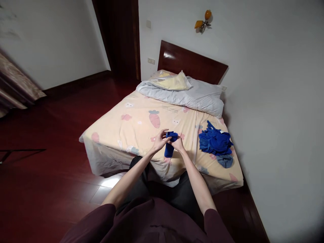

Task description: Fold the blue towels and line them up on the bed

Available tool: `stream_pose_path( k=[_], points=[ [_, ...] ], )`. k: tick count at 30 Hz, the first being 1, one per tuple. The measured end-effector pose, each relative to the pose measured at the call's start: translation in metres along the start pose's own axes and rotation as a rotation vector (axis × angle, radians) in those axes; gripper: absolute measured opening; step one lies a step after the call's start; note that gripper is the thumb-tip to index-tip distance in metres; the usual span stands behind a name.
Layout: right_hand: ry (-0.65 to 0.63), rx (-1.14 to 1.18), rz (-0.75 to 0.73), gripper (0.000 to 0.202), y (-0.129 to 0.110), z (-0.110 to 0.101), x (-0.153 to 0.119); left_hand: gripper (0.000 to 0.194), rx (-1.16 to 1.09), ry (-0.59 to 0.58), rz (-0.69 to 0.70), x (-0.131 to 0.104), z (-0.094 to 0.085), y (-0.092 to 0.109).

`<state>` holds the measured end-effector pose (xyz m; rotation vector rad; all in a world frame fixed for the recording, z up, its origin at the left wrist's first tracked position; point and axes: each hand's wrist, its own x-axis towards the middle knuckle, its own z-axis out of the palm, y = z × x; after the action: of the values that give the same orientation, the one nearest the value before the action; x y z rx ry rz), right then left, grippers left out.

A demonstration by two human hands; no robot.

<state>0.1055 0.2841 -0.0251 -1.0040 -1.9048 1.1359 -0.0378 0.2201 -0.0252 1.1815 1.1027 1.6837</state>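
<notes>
A blue cloth, folded or rolled into a narrow bundle, is held up over the front part of the bed. My left hand grips its left side near the top, the thumb across the cloth and a finger raised above it. On the right side my right hand holds the same bundle, its fingers partly hidden behind the cloth. To the right, a crumpled pile of blue cloth lies on the bed, with a greyish-blue piece at its lower edge.
The bed has a patterned cream sheet. A rumpled grey-white quilt and a yellow cloth lie near the dark wooden headboard. A wall runs along the right; my legs touch or nearly touch the front edge.
</notes>
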Motion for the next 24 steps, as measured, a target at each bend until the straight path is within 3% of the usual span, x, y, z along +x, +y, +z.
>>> stream_pose_path(
  k=[3, 7, 13, 19, 24],
  points=[
    [0.102, 0.011, -0.005, 0.031, -0.014, 0.017, 0.007, 0.070, -0.066, 0.021, -0.021, 0.002, -0.028, -0.008],
    [0.149, 0.038, 0.014, 0.039, -0.032, 0.048, 0.025, 0.078, 0.004, -0.038, -0.145, -0.002, -0.078, -0.039],
    [0.196, 0.028, -0.020, 0.054, -0.062, 0.118, 0.072, 0.078, 0.275, 0.019, -0.264, -0.019, -0.150, -0.083],
    [0.202, 0.043, -0.081, 0.056, -0.098, 0.196, 0.112, 0.058, 0.449, 0.228, -0.267, -0.010, -0.211, -0.087],
    [0.191, 0.098, -0.114, 0.055, -0.112, 0.239, 0.129, 0.051, 0.433, 0.304, -0.222, 0.017, -0.251, -0.082]
  ],
)
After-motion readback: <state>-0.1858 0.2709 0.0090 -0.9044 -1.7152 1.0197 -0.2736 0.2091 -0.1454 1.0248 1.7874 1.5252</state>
